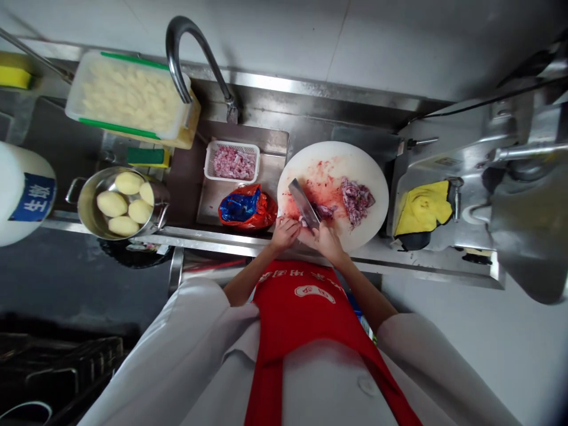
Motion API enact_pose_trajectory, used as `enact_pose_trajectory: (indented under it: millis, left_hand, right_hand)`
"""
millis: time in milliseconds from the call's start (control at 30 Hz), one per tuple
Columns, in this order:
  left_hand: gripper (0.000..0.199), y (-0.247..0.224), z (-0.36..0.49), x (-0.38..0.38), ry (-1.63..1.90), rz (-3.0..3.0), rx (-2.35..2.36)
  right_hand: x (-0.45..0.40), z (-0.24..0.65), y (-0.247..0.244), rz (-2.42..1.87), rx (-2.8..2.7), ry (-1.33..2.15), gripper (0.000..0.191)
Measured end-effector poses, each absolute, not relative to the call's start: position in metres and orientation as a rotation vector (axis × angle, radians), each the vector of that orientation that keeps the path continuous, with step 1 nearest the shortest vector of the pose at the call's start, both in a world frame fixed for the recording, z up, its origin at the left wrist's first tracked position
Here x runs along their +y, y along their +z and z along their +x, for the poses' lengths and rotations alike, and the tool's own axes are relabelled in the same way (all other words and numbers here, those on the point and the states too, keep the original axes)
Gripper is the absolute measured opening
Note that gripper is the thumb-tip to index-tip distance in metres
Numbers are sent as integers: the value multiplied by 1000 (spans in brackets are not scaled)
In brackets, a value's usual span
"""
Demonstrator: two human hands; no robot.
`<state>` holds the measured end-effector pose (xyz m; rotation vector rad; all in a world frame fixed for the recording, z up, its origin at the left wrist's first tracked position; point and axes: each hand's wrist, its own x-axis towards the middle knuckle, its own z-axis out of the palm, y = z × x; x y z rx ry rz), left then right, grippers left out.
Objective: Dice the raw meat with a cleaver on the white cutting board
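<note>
My right hand is closed around a cleaver, whose broad blade slants up and left over the round white cutting board. At the board's near left edge, my left hand has its fingers bent together; what they hold, if anything, is hidden. Some dark red meat lies just right of the blade. Farther right on the board sits a larger heap of purplish cut meat. Red juice stains the board's middle.
Left of the board are a red and blue plastic bag and a white basket of chopped meat. A pot holds several peeled potatoes, below a lidded tub. A faucet arches overhead. A yellow cloth lies right.
</note>
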<state>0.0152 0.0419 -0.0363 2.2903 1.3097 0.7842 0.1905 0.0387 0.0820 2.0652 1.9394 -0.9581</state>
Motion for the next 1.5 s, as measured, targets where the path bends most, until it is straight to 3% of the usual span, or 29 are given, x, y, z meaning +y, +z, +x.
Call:
enact_pose_trajectory:
  millis: [300,533,633,733,867,1067,1300,1500]
  left_hand:
    - [23,-32,26,53,771,2256,1264]
    - [26,-10,52,90,713,2274,986]
    - [36,15,63,110,682,2334,990]
    - [48,34,74,140,438,2459,723]
    - [45,35,72,179,21,2492,278]
    - [38,12,54,187,112,2539,286]
    - [42,14,75,198,-39,2515,225]
    - [31,-8,68,156,215,2623,670]
  right_hand:
    - [43,226,93,2123,2023,-1064,26]
    - [-3,306,91,2810,2017,-859,38]
    - [-26,325,90,2945,1851,-852,37]
    - [-45,329,89,2999,1655,-934,36]
    - [-60,324,87,2975,1537,-1050,36]
    - [-68,317,81,2920,1542,-1116,34]
    - [-63,329,80,2935,1495,-1125,35]
    - [-58,331,77,2896,1541,-1091,35]
